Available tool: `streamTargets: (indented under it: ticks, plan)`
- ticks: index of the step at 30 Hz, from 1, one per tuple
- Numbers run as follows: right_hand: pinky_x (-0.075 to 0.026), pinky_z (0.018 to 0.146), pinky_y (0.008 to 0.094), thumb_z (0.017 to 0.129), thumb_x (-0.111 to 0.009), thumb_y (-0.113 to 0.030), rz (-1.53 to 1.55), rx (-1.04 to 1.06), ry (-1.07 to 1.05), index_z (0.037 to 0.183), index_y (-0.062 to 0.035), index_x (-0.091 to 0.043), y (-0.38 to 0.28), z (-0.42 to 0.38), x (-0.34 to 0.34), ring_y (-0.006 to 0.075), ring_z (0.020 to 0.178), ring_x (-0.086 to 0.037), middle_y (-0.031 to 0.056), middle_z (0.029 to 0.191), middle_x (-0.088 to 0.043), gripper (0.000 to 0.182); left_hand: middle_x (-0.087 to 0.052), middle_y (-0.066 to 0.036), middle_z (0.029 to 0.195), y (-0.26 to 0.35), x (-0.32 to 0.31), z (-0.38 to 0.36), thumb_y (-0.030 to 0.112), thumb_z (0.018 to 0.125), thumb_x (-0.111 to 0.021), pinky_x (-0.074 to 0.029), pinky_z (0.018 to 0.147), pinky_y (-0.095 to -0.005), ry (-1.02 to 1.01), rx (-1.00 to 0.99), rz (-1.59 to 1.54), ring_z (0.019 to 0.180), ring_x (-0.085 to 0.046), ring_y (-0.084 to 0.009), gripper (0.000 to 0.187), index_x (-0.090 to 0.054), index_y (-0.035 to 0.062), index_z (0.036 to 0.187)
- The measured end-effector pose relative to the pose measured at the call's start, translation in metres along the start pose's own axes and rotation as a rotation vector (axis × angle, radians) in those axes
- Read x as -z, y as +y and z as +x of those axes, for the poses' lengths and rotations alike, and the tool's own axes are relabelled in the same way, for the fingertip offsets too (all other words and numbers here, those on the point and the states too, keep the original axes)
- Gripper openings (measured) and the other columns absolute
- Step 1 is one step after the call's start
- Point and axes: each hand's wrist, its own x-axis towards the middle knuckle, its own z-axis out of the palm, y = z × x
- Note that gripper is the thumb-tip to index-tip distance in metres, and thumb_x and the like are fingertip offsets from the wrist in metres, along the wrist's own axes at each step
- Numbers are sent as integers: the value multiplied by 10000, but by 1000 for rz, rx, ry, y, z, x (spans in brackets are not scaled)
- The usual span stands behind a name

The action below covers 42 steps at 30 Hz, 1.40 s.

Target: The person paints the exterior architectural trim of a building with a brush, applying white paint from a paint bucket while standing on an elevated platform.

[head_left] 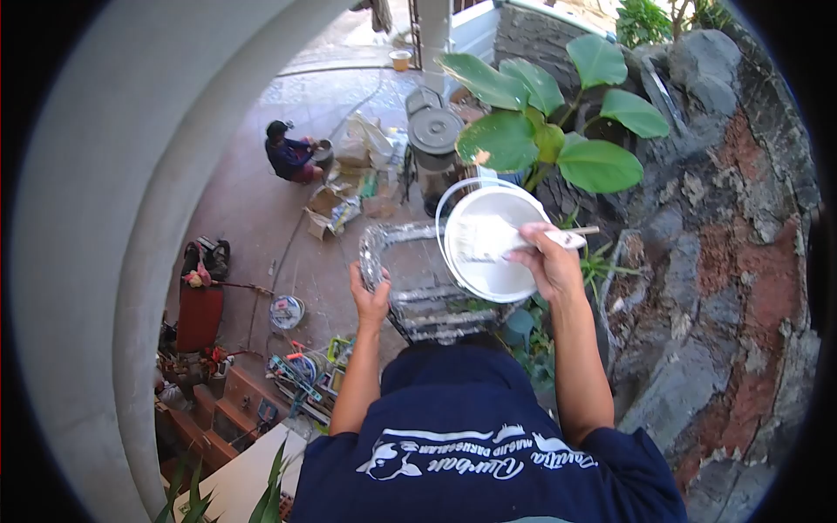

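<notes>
My left hand (pixel 370 295) is wrapped around the side of a paint-spattered ladder (pixel 371 253) right in front of me. In my right hand (pixel 551 261) is a paintbrush (pixel 568 239) with a white handle, pinched between thumb and fingers. Its pale bristles reach into a white bucket (pixel 499 283), over the bucket's white inside. The bucket sits at the top of the ladder, and its thin handle loops up on the left side. A thin light-brown stick (pixel 593 230) shows just beyond the brush handle.
Large green leaves (pixel 602 164) and a rough rock wall (pixel 697 331) rise close on the right. A curved pale wall (pixel 78 218) borders the left. Far below, a person (pixel 289 155) crouches near sacks (pixel 362 139), a grey-lidded bin (pixel 436 131), a small bucket (pixel 287 311) and tools (pixel 301 375).
</notes>
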Motion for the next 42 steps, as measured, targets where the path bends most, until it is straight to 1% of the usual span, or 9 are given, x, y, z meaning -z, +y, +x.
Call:
streamTargets:
  ticks: [5, 13, 15, 19, 23, 30, 34, 38, 42]
  plan:
    - [-617, 734, 355, 845, -695, -13, 25, 323, -7, 993, 32, -628, -22, -6, -32, 219, 896, -682, 179, 1051, -674, 169, -576, -24, 814, -6, 3, -2, 88, 740, -613, -469, 665, -257, 16, 0, 37, 726, -550, -98, 317, -470, 54, 1021]
    - [-556, 767, 289, 740, -739, 18, -417, 1265, -710, 903, -13, -717, -7, 10, -219, 245, 888, -709, 190, 1109, -689, 168, -594, -27, 814, -6, 3, -2, 91, 744, -633, -467, 671, -260, 25, 0, 65, 719, -557, -103, 357, -484, 39, 1064]
    - [-563, 748, 299, 705, -735, 26, -380, 1304, -808, 883, -24, -719, 1, 12, -253, 264, 880, -713, 195, 1092, -691, 185, -599, -28, 809, -6, 4, -3, 86, 738, -641, -467, 674, -263, 22, -15, 68, 722, -562, -105, 364, -485, 41, 1064]
    - [-564, 733, 305, 742, -722, -31, -465, 1503, -712, 888, -44, -720, 3, 57, -287, 228, 846, -714, 166, 1054, -706, 147, -606, -34, 799, -5, 6, -1, 87, 731, -641, -468, 677, -269, 12, -24, 111, 713, -568, -111, 379, -485, 39, 1072]
    - [-550, 718, 282, 785, -711, -66, -409, 1049, -426, 913, -12, -713, -11, 120, -283, 203, 839, -716, 158, 959, -725, 138, -594, -29, 811, 4, 4, -3, 105, 725, -624, -462, 670, -260, 22, 6, 119, 716, -554, -99, 358, -468, 41, 1040]
    - [-528, 798, 331, 790, -694, -47, -286, 1228, -219, 921, 5, -695, -29, 186, -283, 239, 894, -688, 171, 971, -709, 141, -606, -38, 796, 1, 4, -2, 96, 722, -638, -473, 696, -277, 18, 10, 118, 725, -574, -119, 411, -495, 22, 1100]
    - [-540, 757, 386, 767, -665, -44, -449, 1462, -513, 905, -15, -653, 3, 101, -300, 347, 852, -665, 212, 961, -656, 142, -606, -39, 804, -6, 6, -2, 106, 719, -641, -474, 708, -279, 19, -21, 125, 737, -574, -124, 413, -499, 20, 1098]
    - [-568, 764, 369, 732, -717, -40, -401, 1468, -1044, 856, -3, -673, 40, 9, -301, 343, 894, -681, 226, 1057, -639, 137, -603, -39, 814, -16, 10, -3, 107, 719, -642, -474, 710, -280, 16, -114, 270, 736, -571, -128, 398, -504, 24, 1084]
    - [-578, 773, 349, 739, -726, -51, -319, 1516, -1171, 826, -12, -687, 26, 21, -309, 326, 903, -697, 226, 1102, -661, 103, -600, -33, 826, -9, 7, -4, 106, 725, -645, -474, 709, -274, 23, 22, 93, 737, -570, -120, 379, -501, 36, 1068]
